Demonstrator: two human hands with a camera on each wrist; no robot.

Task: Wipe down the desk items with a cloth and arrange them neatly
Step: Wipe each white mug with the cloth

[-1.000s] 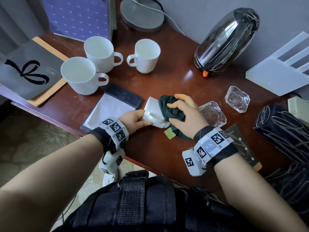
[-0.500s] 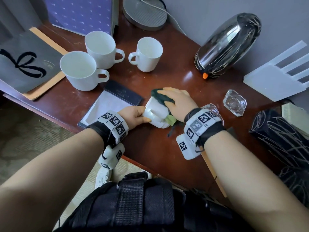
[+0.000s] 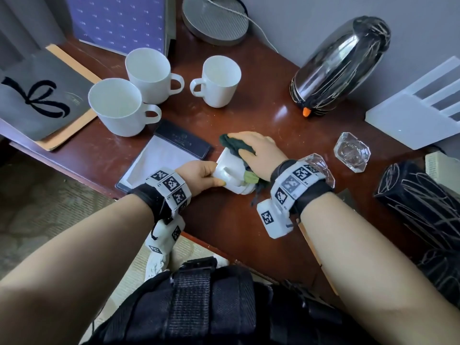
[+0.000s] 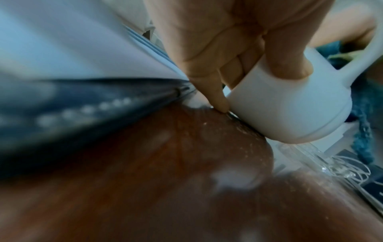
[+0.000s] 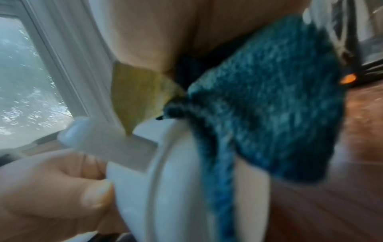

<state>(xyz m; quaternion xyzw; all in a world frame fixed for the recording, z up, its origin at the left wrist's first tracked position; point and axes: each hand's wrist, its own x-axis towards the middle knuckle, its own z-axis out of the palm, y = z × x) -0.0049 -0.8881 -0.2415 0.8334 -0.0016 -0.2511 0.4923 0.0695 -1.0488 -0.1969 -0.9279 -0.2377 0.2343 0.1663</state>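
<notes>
A white mug (image 3: 227, 171) lies tipped on its side just above the desk (image 3: 224, 225). My left hand (image 3: 201, 175) grips its body, thumb on top, fingers wrapped round the rim end (image 4: 290, 106). My right hand (image 3: 256, 150) is curled over a dark teal cloth (image 3: 232, 145) and presses it onto the mug's upper side. In the right wrist view the cloth (image 5: 269, 98) drapes over the mug's base (image 5: 176, 180), with a yellow tag (image 5: 134, 91) sticking out under my palm. The mug's mouth is hidden.
Three more white mugs (image 3: 117, 105) (image 3: 149, 73) (image 3: 220, 80) stand at the back left. A notepad in a dark folder (image 3: 161, 158) lies left of my hands. Two glass dishes (image 3: 352, 151) (image 3: 322, 166), a silver kettle (image 3: 341, 63) and a white rack (image 3: 410, 120) are on the right.
My right hand has slid the cloth away from me along the mug, from its near right side to its far top. The left hand keeps its grip.
</notes>
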